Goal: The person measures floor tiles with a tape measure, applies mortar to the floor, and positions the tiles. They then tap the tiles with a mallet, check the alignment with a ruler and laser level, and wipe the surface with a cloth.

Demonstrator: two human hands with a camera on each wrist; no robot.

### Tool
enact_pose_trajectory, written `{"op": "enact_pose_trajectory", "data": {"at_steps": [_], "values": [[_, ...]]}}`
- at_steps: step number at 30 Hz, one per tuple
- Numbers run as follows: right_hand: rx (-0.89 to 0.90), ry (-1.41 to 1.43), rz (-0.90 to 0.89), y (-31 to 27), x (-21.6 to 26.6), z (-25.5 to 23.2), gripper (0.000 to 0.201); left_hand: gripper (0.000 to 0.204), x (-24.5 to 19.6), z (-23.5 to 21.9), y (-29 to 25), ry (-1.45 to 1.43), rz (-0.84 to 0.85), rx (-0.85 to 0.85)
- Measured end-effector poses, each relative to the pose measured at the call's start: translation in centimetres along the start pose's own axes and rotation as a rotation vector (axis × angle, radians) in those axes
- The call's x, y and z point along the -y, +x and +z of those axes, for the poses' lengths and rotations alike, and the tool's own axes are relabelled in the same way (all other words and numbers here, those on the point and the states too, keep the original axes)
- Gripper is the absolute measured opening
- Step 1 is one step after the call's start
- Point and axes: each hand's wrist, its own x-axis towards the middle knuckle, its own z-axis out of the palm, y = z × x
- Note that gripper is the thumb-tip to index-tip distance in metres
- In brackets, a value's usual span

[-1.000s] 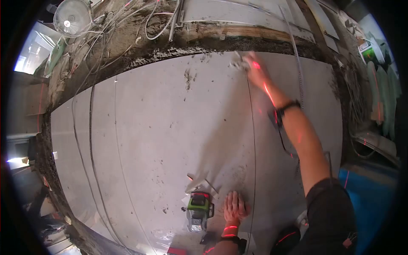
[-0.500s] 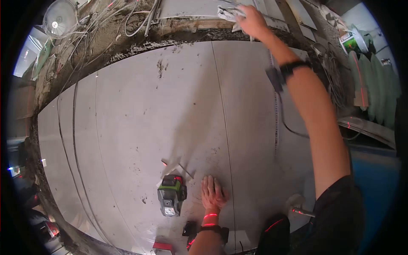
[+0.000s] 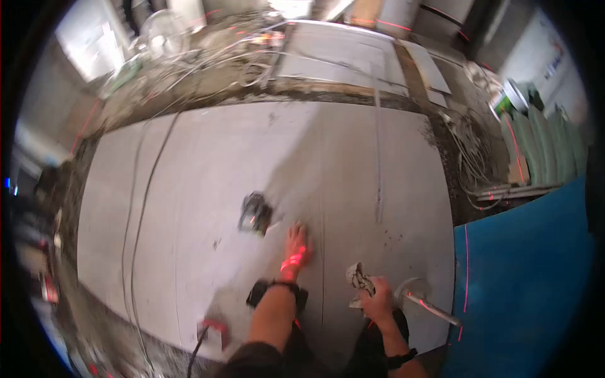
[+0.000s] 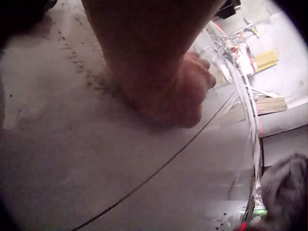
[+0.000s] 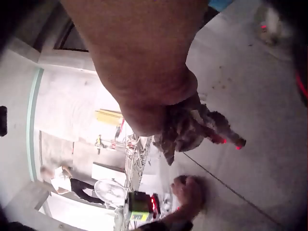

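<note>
My left hand rests on the large grey panel, fingers pointing forward, beside the green and black laser level. In the left wrist view the same hand leans on the panel near a thin dark line. My right hand grips a crumpled dirty cloth just above the panel's near right part. The right wrist view shows the cloth bunched under my right hand, with the laser level and left hand beyond.
A round pad with a handle lies right of my right hand. Cables cross the panel's left side. A blue sheet borders the right; a fan stands at the back left. A red object sits near the front.
My right hand has come back from the panel's far edge to the near right side with the cloth. My left hand stays on the panel, while the head view has shifted.
</note>
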Motion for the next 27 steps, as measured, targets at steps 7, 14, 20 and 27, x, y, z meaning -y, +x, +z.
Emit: {"op": "enact_pose_trajectory", "data": {"at_steps": [7,14,20,27], "values": [[0.077,-0.045,-0.07,-9.8,5.8,-5.6,0.034,0.026,-7.0,-18.2,-10.3,0.062,-0.119,0.285],[-0.112,0.034,-0.21,-14.3,4.0,-9.6,0.032,0.02,3.8,-30.4,-32.4,0.257,-0.607,-0.05],[-0.051,0.168,-0.079,-16.9,1.2,-10.8,0.032,0.02,14.2,-27.2,-37.6,0.257,-0.76,-0.079],[0.023,0.059,-0.175,-17.6,3.0,-7.6,0.024,0.023,16.3,-23.9,-36.8,0.253,-0.962,-0.015]]}}
